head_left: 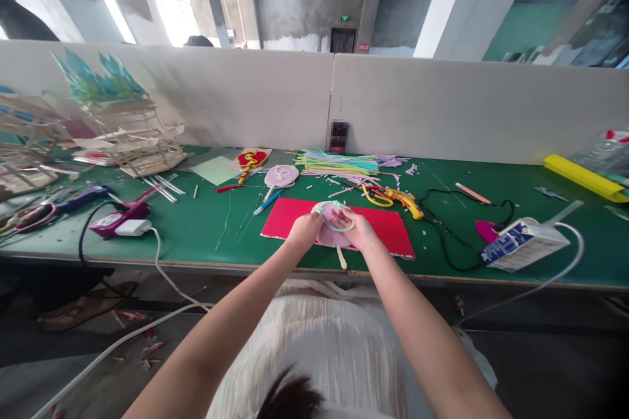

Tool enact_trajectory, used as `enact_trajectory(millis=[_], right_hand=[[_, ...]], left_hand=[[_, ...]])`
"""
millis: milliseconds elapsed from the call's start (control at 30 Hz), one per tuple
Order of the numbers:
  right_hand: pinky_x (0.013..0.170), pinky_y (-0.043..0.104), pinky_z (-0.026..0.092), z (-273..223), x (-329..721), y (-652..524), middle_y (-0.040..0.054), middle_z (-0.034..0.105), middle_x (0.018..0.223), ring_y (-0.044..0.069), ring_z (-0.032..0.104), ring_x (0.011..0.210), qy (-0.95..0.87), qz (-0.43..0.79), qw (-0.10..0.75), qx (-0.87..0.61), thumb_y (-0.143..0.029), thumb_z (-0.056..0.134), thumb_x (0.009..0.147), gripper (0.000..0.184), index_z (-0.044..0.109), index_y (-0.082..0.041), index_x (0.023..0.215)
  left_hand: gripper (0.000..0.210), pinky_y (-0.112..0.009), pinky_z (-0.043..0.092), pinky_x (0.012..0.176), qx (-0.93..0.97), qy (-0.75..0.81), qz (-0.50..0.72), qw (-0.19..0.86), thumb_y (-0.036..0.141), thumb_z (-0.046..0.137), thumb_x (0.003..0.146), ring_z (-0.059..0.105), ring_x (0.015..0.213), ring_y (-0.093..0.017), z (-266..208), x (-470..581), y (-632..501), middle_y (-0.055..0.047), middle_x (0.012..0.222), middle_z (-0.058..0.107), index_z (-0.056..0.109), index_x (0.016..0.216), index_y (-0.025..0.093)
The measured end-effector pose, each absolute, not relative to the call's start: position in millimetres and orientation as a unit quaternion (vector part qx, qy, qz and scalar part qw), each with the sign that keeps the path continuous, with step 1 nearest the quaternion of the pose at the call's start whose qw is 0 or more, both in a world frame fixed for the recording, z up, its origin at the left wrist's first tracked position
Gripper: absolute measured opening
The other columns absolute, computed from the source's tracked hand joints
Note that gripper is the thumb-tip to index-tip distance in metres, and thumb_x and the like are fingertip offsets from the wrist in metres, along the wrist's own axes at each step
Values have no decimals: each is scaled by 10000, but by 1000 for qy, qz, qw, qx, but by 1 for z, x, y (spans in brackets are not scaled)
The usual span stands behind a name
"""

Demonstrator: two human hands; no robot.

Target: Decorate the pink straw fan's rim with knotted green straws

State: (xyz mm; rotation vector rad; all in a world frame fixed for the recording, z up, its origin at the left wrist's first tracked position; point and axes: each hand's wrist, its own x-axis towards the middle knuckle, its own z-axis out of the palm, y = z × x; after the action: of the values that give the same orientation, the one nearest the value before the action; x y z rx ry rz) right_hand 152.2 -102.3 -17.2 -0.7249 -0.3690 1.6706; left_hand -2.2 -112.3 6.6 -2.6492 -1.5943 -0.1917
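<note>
A pale pink round fan-shaped disc (335, 237) with a cream handle (342, 258) lies in front of me over a red board (393, 230). On its face, a mint-green pipe cleaner (350, 228) is bent into a curve. My left hand (305, 229) is closed at the disc's left edge, its fingertips pinching the green strip. From the right, my right hand (360, 226) has its fingers bent over the disc and pressed on the same pipe cleaner. The fingers partly cover the disc's upper part.
Behind the board lie a bundle of coloured pipe cleaners (339, 162), a second pink disc (282, 175), a red-and-yellow fan-shaped piece (252, 158), a blue pen (268, 202) and a yellow glue gun (407, 201). A power strip (120, 219) sits left, a carton (523, 245) right.
</note>
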Motion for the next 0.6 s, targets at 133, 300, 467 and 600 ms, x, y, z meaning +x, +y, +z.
enact_trajectory(millis=[133, 300, 467, 600], right_hand=[[786, 296, 546, -16, 152, -102, 11, 690, 632, 138, 688, 730, -158, 721, 597, -315, -21, 527, 754, 178, 614, -173, 720], [779, 290, 544, -15, 152, -103, 13, 690, 640, 143, 692, 746, -160, 722, 595, -315, -24, 543, 752, 167, 610, -173, 716], [758, 301, 547, -14, 153, -104, 28, 691, 659, 164, 696, 766, -166, 723, 591, -317, -29, 569, 745, 151, 609, -170, 708], [763, 319, 549, -15, 153, -104, 22, 690, 652, 166, 695, 771, -168, 722, 591, -319, -22, 557, 746, 169, 608, -177, 701]], left_hand=[[217, -332, 508, 699, -858, -510, -40, 32, 81, 384, 873, 657, 821, -239, 10, -1, -115, -144, 892, 636, 565, 991, 97], [196, -322, 498, 743, -869, -492, -40, 40, 107, 390, 885, 641, 864, -226, 8, -7, -113, -131, 902, 628, 554, 991, 123], [183, -315, 483, 778, -875, -478, -62, 41, 148, 383, 902, 615, 874, -205, 4, -14, -113, -114, 919, 621, 550, 978, 150], [182, -296, 474, 782, -876, -476, -74, 39, 166, 386, 906, 603, 872, -191, 1, -16, -113, -99, 928, 625, 549, 986, 161]])
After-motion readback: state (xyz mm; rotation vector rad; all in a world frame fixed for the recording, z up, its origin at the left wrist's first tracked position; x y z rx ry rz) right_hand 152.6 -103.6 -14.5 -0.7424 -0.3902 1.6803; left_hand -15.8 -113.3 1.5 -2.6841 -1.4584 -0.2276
